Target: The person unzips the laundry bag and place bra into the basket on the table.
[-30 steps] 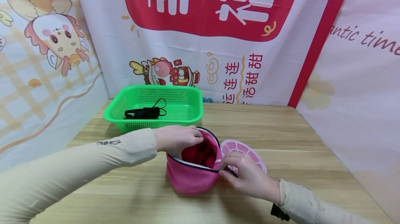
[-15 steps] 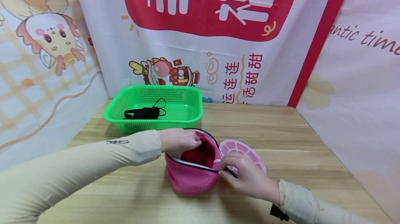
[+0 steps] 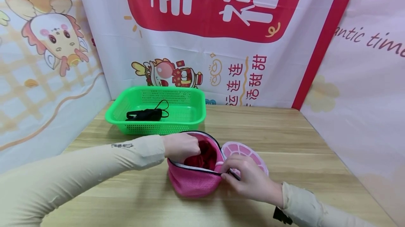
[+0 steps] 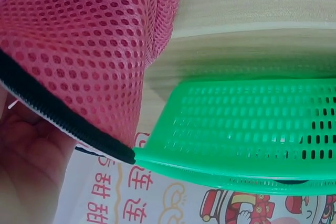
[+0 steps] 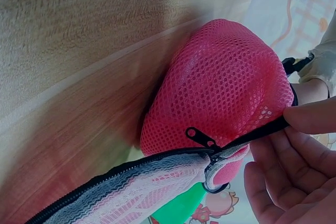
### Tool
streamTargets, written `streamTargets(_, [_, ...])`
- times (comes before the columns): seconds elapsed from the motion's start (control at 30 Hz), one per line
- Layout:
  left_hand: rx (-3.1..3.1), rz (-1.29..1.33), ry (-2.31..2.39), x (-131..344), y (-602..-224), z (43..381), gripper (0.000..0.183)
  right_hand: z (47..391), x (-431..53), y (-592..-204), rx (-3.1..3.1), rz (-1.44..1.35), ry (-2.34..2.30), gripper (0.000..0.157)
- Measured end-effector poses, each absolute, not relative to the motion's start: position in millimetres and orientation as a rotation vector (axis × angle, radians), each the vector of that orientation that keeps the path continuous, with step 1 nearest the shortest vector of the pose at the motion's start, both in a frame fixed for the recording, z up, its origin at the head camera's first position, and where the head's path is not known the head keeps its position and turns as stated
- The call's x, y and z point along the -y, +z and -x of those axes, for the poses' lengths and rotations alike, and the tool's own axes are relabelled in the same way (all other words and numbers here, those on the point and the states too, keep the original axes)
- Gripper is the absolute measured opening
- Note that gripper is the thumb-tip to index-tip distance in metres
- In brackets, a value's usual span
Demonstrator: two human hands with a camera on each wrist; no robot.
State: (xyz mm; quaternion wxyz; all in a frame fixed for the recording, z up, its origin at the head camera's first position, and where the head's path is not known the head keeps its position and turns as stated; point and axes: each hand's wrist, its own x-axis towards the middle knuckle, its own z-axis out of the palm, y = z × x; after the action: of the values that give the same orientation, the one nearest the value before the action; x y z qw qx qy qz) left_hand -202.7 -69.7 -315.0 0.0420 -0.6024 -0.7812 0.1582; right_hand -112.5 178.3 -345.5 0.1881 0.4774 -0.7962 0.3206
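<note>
A pink mesh laundry bag (image 3: 194, 184) with a black-zipped mouth stands on the table, its pink-and-white lid (image 3: 238, 148) folded back to the right. Dark red cloth (image 3: 208, 155) lies inside. My left hand (image 3: 181, 146) reaches over the left rim into the bag. Its fingertips are hidden, and I cannot tell whether they grip the cloth. My right hand (image 3: 251, 179) pinches the zipped edge of the mouth at the right between thumb and fingers. The right wrist view shows the black zip pull (image 5: 199, 137) hanging near the lid's joint.
Behind the bag, to the left, a green perforated basket (image 3: 155, 125) holds a black item (image 3: 147, 115) with thin cord loops. Printed curtains (image 3: 284, 61) enclose the wooden table (image 3: 310, 170) at the back and sides.
My left hand has moved slightly down and deeper into the bag, its fingers sinking from sight. The right hand keeps its pinch on the edge, almost still.
</note>
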Motion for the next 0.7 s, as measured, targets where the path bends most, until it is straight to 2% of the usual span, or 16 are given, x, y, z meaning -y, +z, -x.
streamTargets(0.23, [2.371, 1.814, 0.533, 66.9, -316.8, 200.2, 0.013, 112.8, -177.6, -346.2, 2.238, -1.335, 0.902, 0.020])
streamTargets(0.47, [2.406, 1.787, 0.589, 62.5, -323.0, 200.4, 0.017, 113.5, -177.0, -347.7, 2.267, -1.318, 0.918, 0.020])
streamTargets(0.7, [2.419, 1.792, 0.487, 62.7, -316.6, 203.5, 0.013, 114.6, -177.3, -348.7, 2.283, -1.312, 0.941, 0.019])
